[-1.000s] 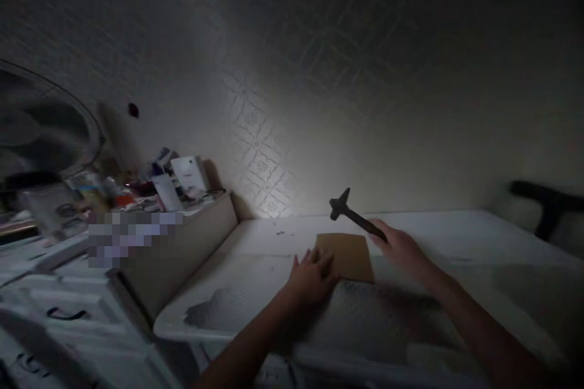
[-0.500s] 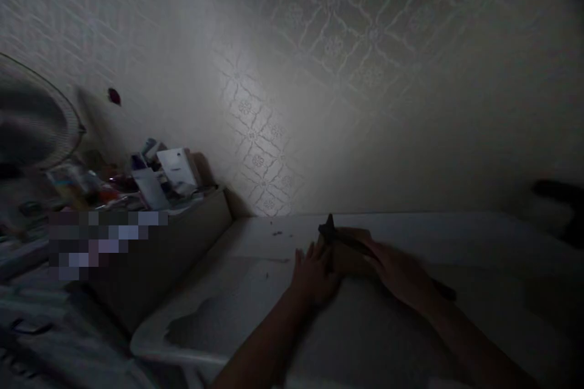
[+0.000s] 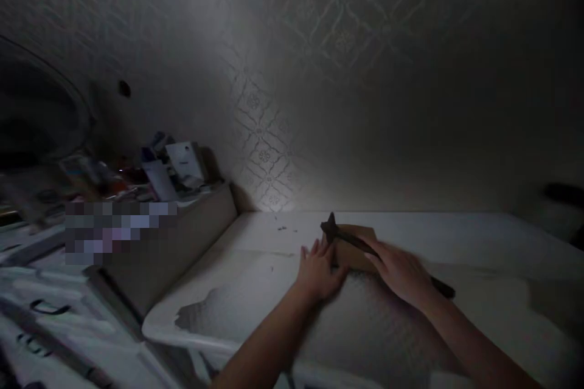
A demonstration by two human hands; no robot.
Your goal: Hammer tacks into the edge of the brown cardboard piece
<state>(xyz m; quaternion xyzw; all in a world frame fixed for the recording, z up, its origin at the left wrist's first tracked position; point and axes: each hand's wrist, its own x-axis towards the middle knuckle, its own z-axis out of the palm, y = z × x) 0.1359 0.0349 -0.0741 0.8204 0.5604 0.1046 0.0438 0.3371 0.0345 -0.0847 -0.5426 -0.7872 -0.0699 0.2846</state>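
My right hand (image 3: 404, 270) is closed round the handle of a dark hammer (image 3: 353, 241), whose head points away from me and to the left. The handle's end sticks out past my wrist. Under the hammer lies a flat brown piece (image 3: 358, 261), perhaps wood or cardboard, on the white table (image 3: 246, 285). My left hand (image 3: 319, 273) rests at the left edge of this brown piece, fingers spread and thumb along its near side. The hammer head sits just beyond those fingertips; whether it touches the piece, I cannot tell in the dim light.
Several tiny dark bits (image 3: 283, 228) lie on the table, left of the hammer. A cluttered white cabinet (image 3: 45, 285) with drawers stands at left, bearing a small white box (image 3: 185, 159). Behind it is a round fan (image 3: 41, 103). A patterned wall (image 3: 319, 103) rises behind the table.
The view has shifted slightly, so the cabinet and table appear a little further right. Both hands keep nearly the same places, with the hammer still in my right hand.
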